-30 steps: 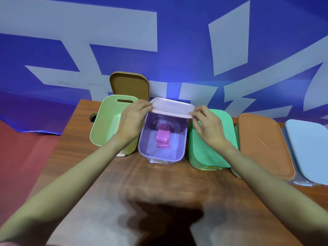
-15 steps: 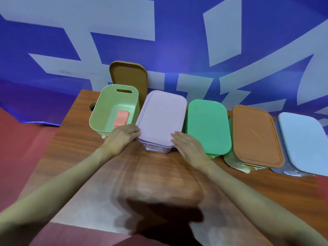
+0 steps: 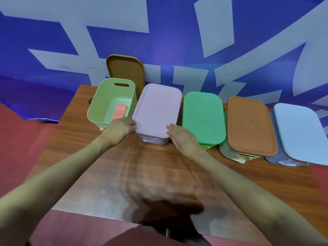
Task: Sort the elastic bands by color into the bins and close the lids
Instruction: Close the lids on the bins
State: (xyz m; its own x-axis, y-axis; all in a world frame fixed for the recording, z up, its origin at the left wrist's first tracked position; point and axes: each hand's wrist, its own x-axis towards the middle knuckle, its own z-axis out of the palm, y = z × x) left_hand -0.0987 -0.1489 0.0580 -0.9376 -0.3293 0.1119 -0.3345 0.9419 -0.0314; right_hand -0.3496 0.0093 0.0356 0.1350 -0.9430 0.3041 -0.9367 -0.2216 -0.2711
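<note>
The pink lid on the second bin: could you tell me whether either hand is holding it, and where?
Neither grips it. The left hand touches the pink lid at its near-left corner; the right hand rests on its near-right corner.

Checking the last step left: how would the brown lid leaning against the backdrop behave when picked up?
The brown lid probably stays stiff: it stands on edge without bending. It looks thin, so likely light. Only propped behind the open green bin, it may slide or topple if nudged.

Staged demo space — printed blue banner behind wooden table.
</note>
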